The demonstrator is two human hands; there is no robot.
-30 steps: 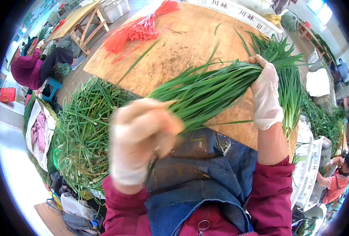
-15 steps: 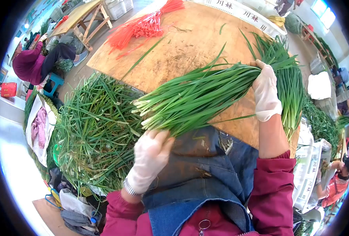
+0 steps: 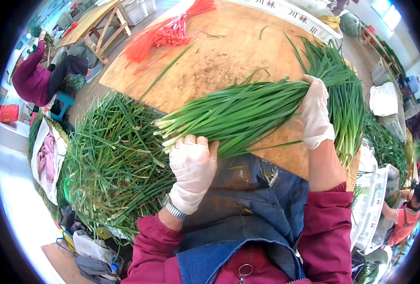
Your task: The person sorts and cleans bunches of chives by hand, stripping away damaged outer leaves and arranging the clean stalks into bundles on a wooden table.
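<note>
A bunch of long green leafy stalks (image 3: 238, 111) stretches across in front of me, its pale stem ends pointing left. My right hand (image 3: 316, 111), in a thin white glove, is closed around the leaf end. At the stem end, my gloved left hand (image 3: 193, 168) touches the lower edge of the bunch, fingers bent and pressed together; whatever is under them is hidden. Another pile of green stalks (image 3: 347, 113) lies on the wooden table (image 3: 210, 61) just right of my right hand.
Red plastic strips (image 3: 167, 35) lie at the table's far left. A large heap of loose leaves (image 3: 120, 165) is on the left. White crates (image 3: 371, 208) stand at the right. One person (image 3: 35, 78) sits at the far left, another (image 3: 406, 217) at the far right.
My left hand has moved up and slightly right against the stem end, its fingers now bent. The bunch's stem end has shifted slightly left. My right hand has kept its grip.
</note>
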